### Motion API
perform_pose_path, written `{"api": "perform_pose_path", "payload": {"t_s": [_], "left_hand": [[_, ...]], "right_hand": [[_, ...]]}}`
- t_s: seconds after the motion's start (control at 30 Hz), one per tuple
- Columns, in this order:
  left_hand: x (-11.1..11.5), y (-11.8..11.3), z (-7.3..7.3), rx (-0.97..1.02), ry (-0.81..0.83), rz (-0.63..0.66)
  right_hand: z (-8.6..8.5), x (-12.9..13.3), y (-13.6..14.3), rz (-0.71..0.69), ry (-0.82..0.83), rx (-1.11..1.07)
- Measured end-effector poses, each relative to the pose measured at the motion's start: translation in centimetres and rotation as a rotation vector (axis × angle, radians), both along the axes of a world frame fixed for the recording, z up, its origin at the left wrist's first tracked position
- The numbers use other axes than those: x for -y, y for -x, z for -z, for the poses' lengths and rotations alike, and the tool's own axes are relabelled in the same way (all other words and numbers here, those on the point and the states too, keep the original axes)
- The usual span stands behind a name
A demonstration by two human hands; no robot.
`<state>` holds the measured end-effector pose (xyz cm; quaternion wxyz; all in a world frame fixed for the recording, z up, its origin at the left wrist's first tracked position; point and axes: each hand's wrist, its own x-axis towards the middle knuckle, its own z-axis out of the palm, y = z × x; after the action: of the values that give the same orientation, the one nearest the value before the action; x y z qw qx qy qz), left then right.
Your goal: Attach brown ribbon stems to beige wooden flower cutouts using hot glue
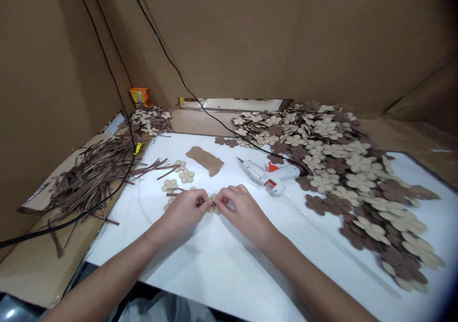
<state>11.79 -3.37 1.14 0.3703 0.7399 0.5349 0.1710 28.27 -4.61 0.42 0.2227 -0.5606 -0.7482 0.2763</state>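
In the middle of the white board, a beige felt flower sits between my two hands. My right hand is closed in a pinch on the flower's right edge. My left hand is closed too, its fingertips at the flower's left side with a thin dark brown strip showing between thumb and finger. The fingers partly cover the flower. Just beyond my left hand lie several beige flowers, some with brown strips on them. A white glue gun with an orange trigger rests to the right.
A large pile of beige and brown flowers spreads over the right side. Brown strips are heaped at left. A cardboard scrap lies ahead. A black cable crosses the space, and a clear glue stick trails from the gun.
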Motion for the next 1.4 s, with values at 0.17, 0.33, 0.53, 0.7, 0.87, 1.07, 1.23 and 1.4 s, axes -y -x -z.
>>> {"api": "perform_pose_path", "payload": {"t_s": [0.17,0.33,0.53,0.7,0.87,1.07,1.23,1.4], "left_hand": [[-0.1,-0.2,0.0,-0.016,-0.02,-0.021],[0.0,-0.4,-0.1,-0.036,-0.036,-0.035],[0.0,-0.7,0.2,-0.073,-0.077,-0.051],[-0.1,-0.8,0.6,-0.094,-0.096,-0.048],[-0.2,-0.9,0.8,-0.112,-0.111,-0.045],[-0.3,-1.1,1.0,-0.158,-0.134,-0.055],[-0.5,-1.0,1.2,-0.209,-0.127,-0.036],[-0.5,-1.0,1.4,-0.287,-0.14,-0.019]], "right_hand": [[0.2,0.0,0.1,0.003,0.003,0.007],[0.1,0.2,0.2,0.007,0.005,0.018],[0.2,0.3,0.4,0.016,0.002,0.028],[0.2,0.4,0.7,0.032,-0.006,0.033],[0.3,0.2,0.9,0.06,0.009,0.048],[0.1,-0.3,1.1,0.138,0.066,0.086],[0.2,-0.8,1.2,0.167,0.107,0.083],[1.1,-1.4,1.0,0.157,0.156,0.048]]}}
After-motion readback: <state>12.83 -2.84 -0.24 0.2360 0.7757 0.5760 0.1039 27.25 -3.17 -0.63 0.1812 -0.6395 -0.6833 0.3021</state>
